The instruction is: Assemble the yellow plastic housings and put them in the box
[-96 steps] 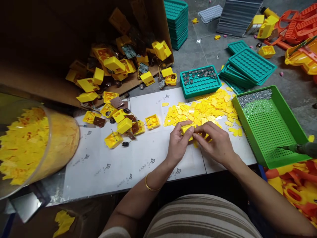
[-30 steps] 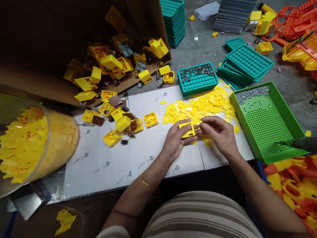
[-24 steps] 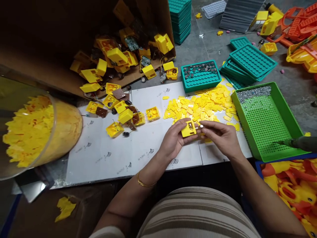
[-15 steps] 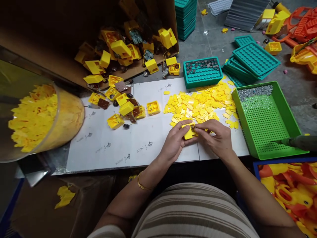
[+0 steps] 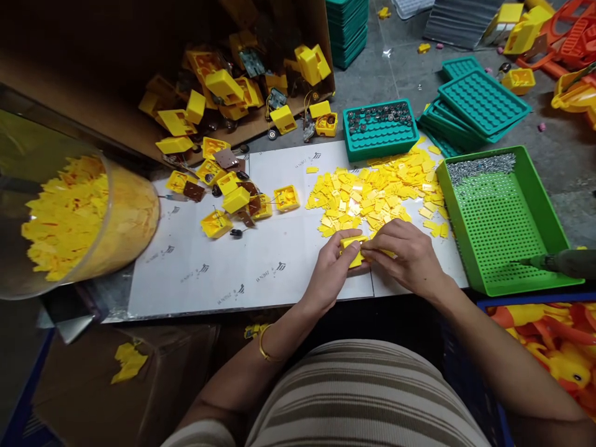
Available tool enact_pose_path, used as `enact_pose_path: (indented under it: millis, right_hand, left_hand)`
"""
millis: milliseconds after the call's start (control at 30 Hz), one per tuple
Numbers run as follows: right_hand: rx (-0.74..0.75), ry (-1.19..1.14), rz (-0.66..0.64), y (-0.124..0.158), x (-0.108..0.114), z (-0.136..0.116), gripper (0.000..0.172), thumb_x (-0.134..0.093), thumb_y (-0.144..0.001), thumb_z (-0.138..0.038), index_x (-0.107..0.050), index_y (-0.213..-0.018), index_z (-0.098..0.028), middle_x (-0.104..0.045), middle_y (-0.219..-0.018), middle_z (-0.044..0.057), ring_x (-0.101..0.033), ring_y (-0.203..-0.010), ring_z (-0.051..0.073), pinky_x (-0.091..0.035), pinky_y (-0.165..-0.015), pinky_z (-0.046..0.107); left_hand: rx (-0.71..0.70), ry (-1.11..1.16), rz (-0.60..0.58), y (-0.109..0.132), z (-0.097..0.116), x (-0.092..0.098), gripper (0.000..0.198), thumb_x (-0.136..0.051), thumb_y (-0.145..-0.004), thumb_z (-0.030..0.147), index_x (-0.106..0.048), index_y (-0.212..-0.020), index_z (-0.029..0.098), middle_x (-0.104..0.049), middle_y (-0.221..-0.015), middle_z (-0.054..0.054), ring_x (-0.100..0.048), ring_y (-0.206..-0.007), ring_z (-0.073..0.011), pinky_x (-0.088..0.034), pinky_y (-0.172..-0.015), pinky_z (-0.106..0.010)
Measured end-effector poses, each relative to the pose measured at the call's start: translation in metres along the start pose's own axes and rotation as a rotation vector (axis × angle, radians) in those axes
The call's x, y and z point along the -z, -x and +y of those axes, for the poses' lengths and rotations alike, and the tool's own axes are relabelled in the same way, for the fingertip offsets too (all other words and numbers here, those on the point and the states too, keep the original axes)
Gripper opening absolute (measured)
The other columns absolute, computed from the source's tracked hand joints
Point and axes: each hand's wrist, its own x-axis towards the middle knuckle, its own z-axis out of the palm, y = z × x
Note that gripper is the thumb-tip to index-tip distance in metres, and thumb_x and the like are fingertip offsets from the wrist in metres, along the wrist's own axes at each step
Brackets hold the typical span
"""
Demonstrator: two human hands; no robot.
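Note:
My left hand (image 5: 331,268) is closed around a small yellow plastic housing (image 5: 350,256), thumb across its top, just over the near edge of the white board. The fingertips of my right hand (image 5: 406,256) are pinched together at the housing's right side. What they grip there is hidden. A sliver of yellow plastic (image 5: 388,253) shows under the right fingers; I cannot tell whether it is held. Just beyond both hands spreads a heap of flat yellow plastic pieces (image 5: 367,198).
Wired yellow housings (image 5: 235,198) lie at left by a cardboard box (image 5: 298,105) and a tub (image 5: 135,217). Behind the heap sits a teal tray (image 5: 382,146) of small metal parts. At right are a green basket (image 5: 521,282) with screws and a power screwdriver (image 5: 568,264).
My right fingers have closed in over the housing's right side, covering the small dark metal part seen there before. The housing has tilted slightly in my left hand.

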Motion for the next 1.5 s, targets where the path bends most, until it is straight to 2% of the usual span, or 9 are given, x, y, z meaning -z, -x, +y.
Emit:
enact_pose_path:
  millis: [167,433,567,767,867,1000,1100,1267,1500]
  right_hand:
    - [-0.257,-0.312,-0.175,-0.006,0.007,-0.004,0.007,-0.07,-0.079,-0.02,-0.067,-0.072,-0.019,-0.061,-0.074,0.0,-0.056,-0.072,0.014,-0.042,-0.064,0.026]
    - [-0.137,-0.416,-0.21,0.004,0.004,-0.005,0.007,-0.063,-0.084,-0.022,-0.065,-0.079,-0.019,-0.056,-0.086,0.003,-0.057,-0.078,0.013,-0.047,-0.068,0.026]
    - [-0.314,-0.592,-0.124,0.008,0.002,-0.009,0.013,-0.067,-0.08,-0.029,-0.059,-0.086,-0.02,-0.057,-0.092,0.003,-0.058,-0.074,0.012,-0.05,-0.062,0.025]
    - [-0.474,-0.794,-0.267,0.009,-0.002,-0.009,0.029,-0.07,-0.076,-0.027,-0.061,-0.102,-0.019,-0.06,-0.085,0.001,-0.054,-0.069,0.011,-0.048,-0.06,0.022]
    - [-0.476,-0.767,-0.191,0.01,-0.008,-0.004,0.031,-0.069,-0.077,-0.028,-0.064,-0.105,-0.018,-0.061,-0.082,0.001,-0.055,-0.07,0.011,-0.049,-0.062,0.024]
    - [-0.571,-0.811,0.069,0.017,-0.014,-0.006,0.028,-0.067,-0.079,-0.037,-0.066,-0.1,-0.019,-0.064,-0.097,0.006,-0.063,-0.084,0.016,-0.055,-0.066,0.027]
    - [-0.67,-0.812,0.104,0.024,-0.018,-0.013,0.027,-0.067,-0.079,-0.042,-0.067,-0.092,-0.018,-0.068,-0.082,0.005,-0.065,-0.071,0.016,-0.056,-0.055,0.026]
    - [-0.592,-0.729,0.066,0.028,-0.029,-0.021,0.027,-0.068,-0.078,-0.034,-0.066,-0.1,-0.02,-0.073,-0.091,0.004,-0.07,-0.078,0.017,-0.059,-0.075,0.031]
    - [-0.389,-0.431,-0.021,0.038,-0.027,-0.018,0.022,-0.058,-0.082,-0.023,-0.066,-0.102,-0.018,-0.074,-0.089,0.005,-0.069,-0.071,0.015,-0.055,-0.064,0.025]
  left_hand:
    - [-0.09,-0.109,-0.018,0.009,-0.004,0.002,0.034,-0.066,-0.077,0.039,-0.059,-0.103,0.019,-0.063,-0.092,-0.002,-0.064,-0.079,-0.0137,-0.057,-0.071,-0.028]
    - [-0.05,-0.097,-0.026,0.016,-0.011,0.008,0.031,-0.066,-0.078,0.038,-0.061,-0.101,0.019,-0.063,-0.09,-0.002,-0.063,-0.075,-0.0144,-0.056,-0.066,-0.028]
    - [-0.165,-0.172,0.02,0.023,-0.009,0.004,0.023,-0.067,-0.077,0.033,-0.065,-0.095,0.019,-0.064,-0.087,-0.002,-0.061,-0.077,-0.0149,-0.053,-0.068,-0.024]
    - [-0.124,-0.205,-0.033,0.032,-0.009,0.001,0.028,-0.071,-0.072,0.026,-0.064,-0.099,0.021,-0.068,-0.094,-0.003,-0.063,-0.08,-0.0172,-0.053,-0.067,-0.026]
    - [-0.031,-0.041,-0.004,0.024,-0.012,0.002,0.024,-0.069,-0.074,0.029,-0.063,-0.096,0.019,-0.068,-0.094,-0.003,-0.064,-0.082,-0.017,-0.055,-0.071,-0.028]
    - [0.114,0.303,0.051,0.01,-0.012,0.006,0.022,-0.062,-0.08,0.028,-0.058,-0.099,0.017,-0.069,-0.095,-0.006,-0.067,-0.086,-0.0188,-0.054,-0.079,-0.035]
    - [0.086,0.409,0.07,0.006,-0.009,0.005,0.022,-0.059,-0.082,0.027,-0.057,-0.102,0.017,-0.071,-0.098,-0.009,-0.067,-0.095,-0.0212,-0.051,-0.087,-0.038]
    - [-0.043,0.341,0.064,0.009,-0.013,-0.001,0.021,-0.06,-0.083,0.029,-0.06,-0.1,0.018,-0.072,-0.103,-0.008,-0.063,-0.105,-0.0206,-0.044,-0.096,-0.036]
    - [-0.055,0.043,0.054,0.021,-0.021,0.004,0.034,-0.069,-0.078,0.033,-0.066,-0.108,0.019,-0.07,-0.112,-0.006,-0.06,-0.109,-0.019,-0.04,-0.1,-0.03]
